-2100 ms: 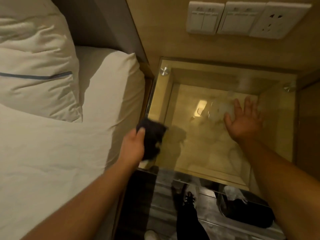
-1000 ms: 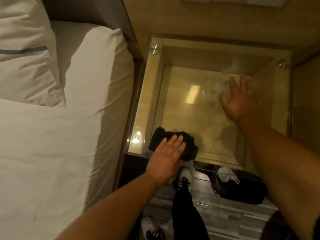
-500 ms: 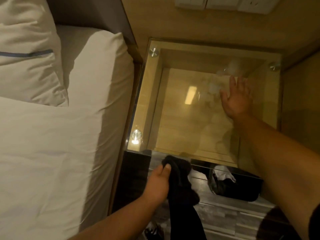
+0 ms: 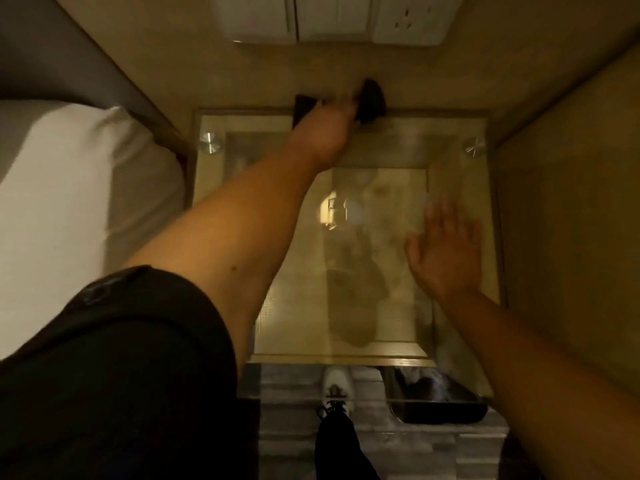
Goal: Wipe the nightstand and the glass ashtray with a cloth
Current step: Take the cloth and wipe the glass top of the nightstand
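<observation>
The nightstand (image 4: 457, 161) has a clear glass top on metal studs over a wooden box. My left hand (image 4: 322, 136) reaches across to its far edge by the wall and grips a dark cloth (image 4: 372, 102) pressed there. My right hand (image 4: 446, 251) lies flat with fingers spread on the right part of the glass. A clear glass ashtray (image 4: 349, 211) is faintly visible as a blurred glint near the middle of the top, left of my right hand.
A bed with white sheets (image 4: 69, 188) borders the nightstand on the left. Wall switches and a socket (image 4: 332, 19) sit above the far edge. A dark bin (image 4: 440, 403) and my shoe (image 4: 337, 389) are on the floor below the front edge.
My left hand has carried the cloth from below the front edge up to the far edge by the wall. My right hand stays flat on the glass. The view has moved closer.
</observation>
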